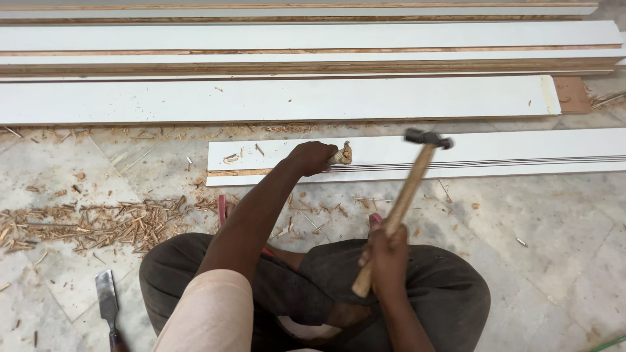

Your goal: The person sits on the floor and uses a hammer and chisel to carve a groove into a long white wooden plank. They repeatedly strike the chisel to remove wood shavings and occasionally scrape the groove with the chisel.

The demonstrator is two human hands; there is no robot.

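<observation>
Head view, pale marble tile floor (554,234) littered with wood shavings (98,225), long white laminated boards (274,99) stacked behind, right hand (386,255) grasping wooden-handled hammer (401,202), left hand (312,158) clenched on small wooden-handled tool (343,154) against grooved white board (495,151), steel chisel (107,303) lying left.

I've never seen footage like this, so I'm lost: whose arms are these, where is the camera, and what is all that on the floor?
There is one picture, from a camera worn on a person's head, looking down at their own hands as they sit on the floor. The right hand has a grip on a wooden-handled hammer, raised and blurred. The left hand holds a chisel's worn wooden handle against a white board. More white boards lie beyond. Wood chips litter the stone floor, and a second chisel lies at lower left.
</observation>
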